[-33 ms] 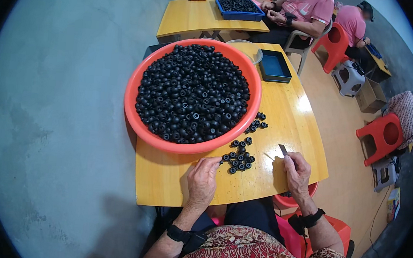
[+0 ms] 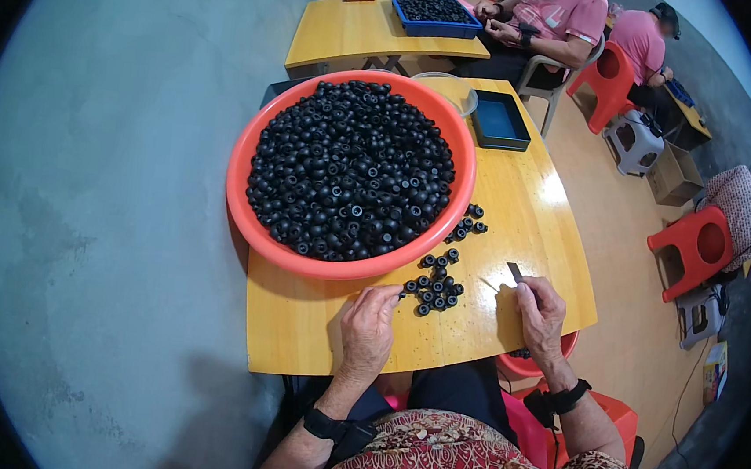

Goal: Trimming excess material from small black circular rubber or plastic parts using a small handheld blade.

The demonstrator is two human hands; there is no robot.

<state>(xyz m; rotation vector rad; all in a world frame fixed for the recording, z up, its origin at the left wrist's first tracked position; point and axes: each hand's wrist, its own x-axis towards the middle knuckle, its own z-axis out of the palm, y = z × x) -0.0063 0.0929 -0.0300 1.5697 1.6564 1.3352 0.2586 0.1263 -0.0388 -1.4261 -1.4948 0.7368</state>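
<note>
Several small round black parts [image 2: 437, 298], hollow at one end and rubber-like, lie in a loose cluster on the yellow table [image 2: 520, 193]. At the cluster's left edge, my left hand [image 2: 368, 329] is closed in a pinch, with a small dark piece showing at its fingertips, partly hidden. My right hand [image 2: 542, 318], to the right of the cluster, grips a flat dark blade-like strip [image 2: 515, 271] that points up and away. A large orange-red basin [image 2: 240, 184] heaped with the same black parts [image 2: 350, 166] stands just beyond my left hand.
More black parts [image 2: 466, 227] lie beside the basin. A dark tray [image 2: 502, 121] sits at the table's far side. Below the right edge is a red bowl [image 2: 569, 345]. A wall [image 2: 116, 170] runs along the left; people in pink [image 2: 561, 11] work at farther tables.
</note>
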